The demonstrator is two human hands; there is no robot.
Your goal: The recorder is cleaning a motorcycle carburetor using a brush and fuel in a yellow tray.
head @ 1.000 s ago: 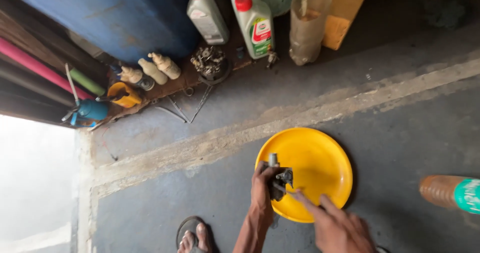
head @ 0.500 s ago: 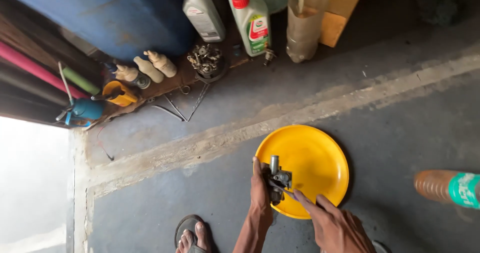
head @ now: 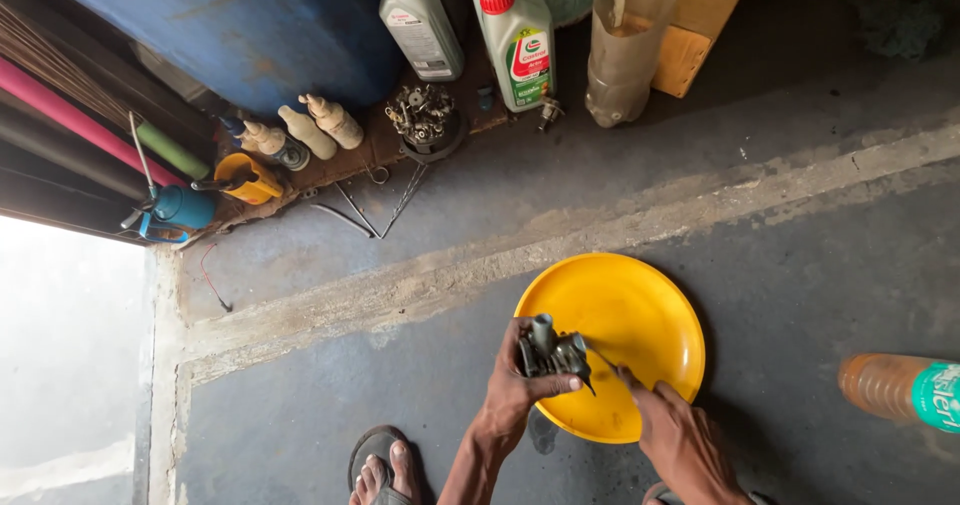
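My left hand (head: 512,390) grips a small dark metal engine part (head: 553,351), a carburettor-like piece with a short tube on top, over the near edge of a yellow round plastic plate (head: 640,310) on the floor. My right hand (head: 680,437) is just to the right of it and holds a thin tool (head: 603,361) whose tip touches the part's side. Both forearms come up from the bottom of the view.
A grey concrete floor with a pale strip across it. At the back stand a blue drum (head: 230,25), two oil bottles with red caps (head: 518,35), a cut plastic bottle (head: 625,50), small squeeze bottles (head: 320,125) and a can of metal parts (head: 425,120). An orange bottle (head: 900,390) lies right. My sandalled foot (head: 385,470) is bottom centre.
The hands and the metal part stay over the plate's near edge; the part has turned slightly in my left hand. The view has shifted a little.
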